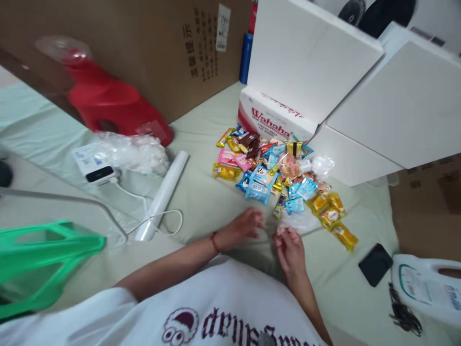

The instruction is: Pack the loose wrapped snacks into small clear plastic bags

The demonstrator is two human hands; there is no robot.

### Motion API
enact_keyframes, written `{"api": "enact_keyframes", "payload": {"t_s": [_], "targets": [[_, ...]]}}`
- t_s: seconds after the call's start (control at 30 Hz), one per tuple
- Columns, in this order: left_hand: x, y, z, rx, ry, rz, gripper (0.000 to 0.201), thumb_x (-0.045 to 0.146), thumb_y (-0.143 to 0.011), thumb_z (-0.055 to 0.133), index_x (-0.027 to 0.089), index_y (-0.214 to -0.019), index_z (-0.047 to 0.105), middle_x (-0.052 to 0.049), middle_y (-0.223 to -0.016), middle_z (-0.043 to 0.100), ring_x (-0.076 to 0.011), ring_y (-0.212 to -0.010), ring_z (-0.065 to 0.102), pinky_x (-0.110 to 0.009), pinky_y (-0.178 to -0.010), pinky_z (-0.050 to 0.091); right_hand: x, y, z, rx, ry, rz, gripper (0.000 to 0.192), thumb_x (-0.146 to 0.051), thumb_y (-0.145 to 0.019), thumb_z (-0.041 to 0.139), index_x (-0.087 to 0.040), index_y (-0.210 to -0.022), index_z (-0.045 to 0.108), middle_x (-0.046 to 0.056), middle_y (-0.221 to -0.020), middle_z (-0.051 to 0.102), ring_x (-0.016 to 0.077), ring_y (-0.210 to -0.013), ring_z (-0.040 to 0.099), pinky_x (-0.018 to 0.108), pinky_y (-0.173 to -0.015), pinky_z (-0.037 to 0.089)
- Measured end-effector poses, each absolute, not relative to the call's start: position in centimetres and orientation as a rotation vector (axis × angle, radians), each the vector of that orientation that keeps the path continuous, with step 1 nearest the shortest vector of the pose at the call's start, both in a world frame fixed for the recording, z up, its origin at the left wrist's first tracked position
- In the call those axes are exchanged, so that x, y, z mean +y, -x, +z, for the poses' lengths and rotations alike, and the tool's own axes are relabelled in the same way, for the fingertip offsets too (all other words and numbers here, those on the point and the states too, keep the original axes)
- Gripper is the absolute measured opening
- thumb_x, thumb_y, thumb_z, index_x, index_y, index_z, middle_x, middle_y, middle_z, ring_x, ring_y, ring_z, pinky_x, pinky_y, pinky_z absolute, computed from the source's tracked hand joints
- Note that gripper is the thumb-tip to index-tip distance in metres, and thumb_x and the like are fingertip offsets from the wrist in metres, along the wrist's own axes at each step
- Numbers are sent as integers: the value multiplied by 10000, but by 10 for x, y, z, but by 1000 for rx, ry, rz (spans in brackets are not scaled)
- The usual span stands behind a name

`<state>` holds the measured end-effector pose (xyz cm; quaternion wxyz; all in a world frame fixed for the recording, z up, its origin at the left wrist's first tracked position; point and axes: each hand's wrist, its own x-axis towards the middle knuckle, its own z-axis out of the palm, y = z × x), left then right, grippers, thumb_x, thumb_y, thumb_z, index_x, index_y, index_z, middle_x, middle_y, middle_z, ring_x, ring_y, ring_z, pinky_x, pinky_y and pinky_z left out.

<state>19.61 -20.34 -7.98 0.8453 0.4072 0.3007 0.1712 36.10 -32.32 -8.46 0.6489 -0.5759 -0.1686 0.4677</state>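
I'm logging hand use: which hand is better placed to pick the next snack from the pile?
Probably the left hand: it seems free, fingertips just below the blue packet. The right hand pinches a clear plastic bag.

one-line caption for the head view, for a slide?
Left hand and right hand pinch a clear plastic bag beside a pile of wrapped snacks on a pale sheet.

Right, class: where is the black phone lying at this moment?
In the head view the black phone lies flat on the pale green cloth at lower right, beside the white jug, right of the right hand.
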Motion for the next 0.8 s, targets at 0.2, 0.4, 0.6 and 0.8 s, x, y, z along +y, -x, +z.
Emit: {"api": "enact_keyframes", "payload": {"t_s": [0.2, 0.4, 0.6, 0.8], "targets": [[-202, -247, -106, 671, -786, 380, 522, 450, -602, 930, 177, -938, 638, -9, -895, 648, -116, -724, 604, -234, -650, 485, -327, -348, -85, -413, 1364, 1194, 347, -506, -746, 842, -213, -818, 671, -34, -673, 564, 115, -610, 446, 241, -580, 371], [-190, -235, -106, 777, -807, 573, 473, 500, -662, 885, 196, -893, 605, -30, -911, 656, -169, -847, 638, -325, -785, 535, -338, -388, -83, -290, 1273, 1113, 342, -441, -695, 874, -215, -844, 664, -21, -710, 539, 116, -615, 435, 238, -566, 383], [-203, -242, -75, 443, -1600, 645, 579, 336, -592, 971, 276, -1128, 760, -137, -1468, 575, -349, -1484, 376, -499, -1274, 202, -339, -386, -80, -300, 1169, 1298, 369, -465, -653, 874, -216, -727, 612, -27, -652, 446, 135, -619, 419, 254, -529, 374], [-197, -256, -75, 367, -1399, 514, 300, 512, -869, 747, 213, -859, 714, -89, -980, 717, -252, -1063, 650, -394, -1009, 459, -356, -432, -58, -266, 1058, 1416, 230, -348, -686, 805, -204, -765, 644, -51, -618, 390, 82, -526, 254, 171, -408, 213]]}}
